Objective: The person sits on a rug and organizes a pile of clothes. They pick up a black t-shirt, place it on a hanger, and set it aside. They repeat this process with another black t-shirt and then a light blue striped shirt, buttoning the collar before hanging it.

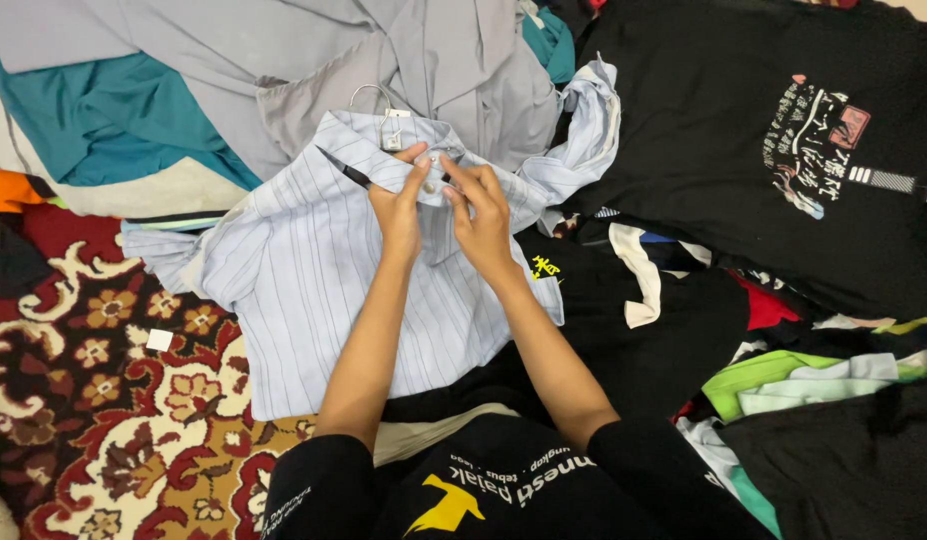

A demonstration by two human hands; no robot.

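A light blue striped shirt [314, 270] lies spread on the floor, hung on a hanger whose metal hook [376, 95] sticks out above the collar. My left hand [399, 205] and my right hand [479, 215] meet at the top of the shirt's front, just under the collar, both pinching the fabric around a small button. A black arm of the hanger [346, 170] shows at the left of the collar. One sleeve [584, 140] is bunched up to the right.
A grey shirt [404, 50] and teal cloth [114, 120] lie behind. A black printed T-shirt [764, 140] is at the right above a pile of black, green and white clothes [784, 380]. A red patterned carpet [114, 400] shows at the left.
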